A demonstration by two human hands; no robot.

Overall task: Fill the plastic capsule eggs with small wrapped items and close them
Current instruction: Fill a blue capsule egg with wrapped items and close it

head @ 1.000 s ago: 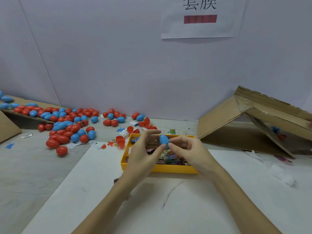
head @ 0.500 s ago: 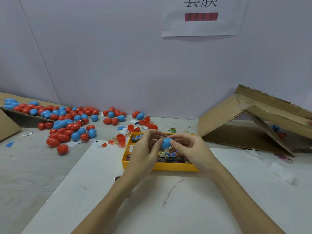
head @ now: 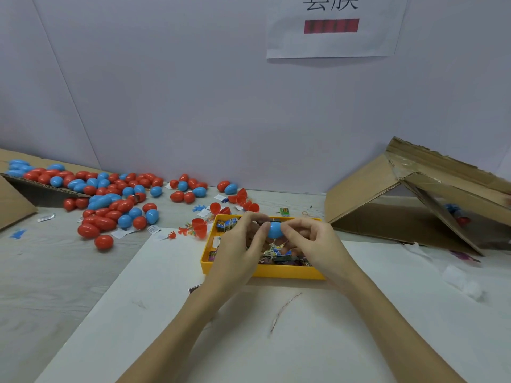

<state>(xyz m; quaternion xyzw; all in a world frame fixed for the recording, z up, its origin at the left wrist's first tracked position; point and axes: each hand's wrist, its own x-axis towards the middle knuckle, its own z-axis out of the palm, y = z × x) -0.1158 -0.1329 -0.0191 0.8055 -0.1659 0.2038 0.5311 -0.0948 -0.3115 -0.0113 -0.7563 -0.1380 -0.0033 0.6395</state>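
Small blue plastic capsule egg (head: 275, 230) pinched between left hand (head: 243, 244) and right hand (head: 312, 244), both gripping, above yellow plastic tray (head: 276, 272) on white worktop (head: 249, 341); lavender wall (head: 193, 106) behind.

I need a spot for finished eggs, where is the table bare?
Bare: the white sheet in front of the yellow tray, and the grey tabletop at near left. Crowded: the egg pile at far left and the halves behind the tray.

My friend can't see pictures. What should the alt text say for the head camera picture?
Two hands, the left hand and right hand, pinch a blue capsule egg together above a yellow tray of small wrapped items. Red and blue eggs lie scattered on the table to the left, and a cardboard box lies on the right.
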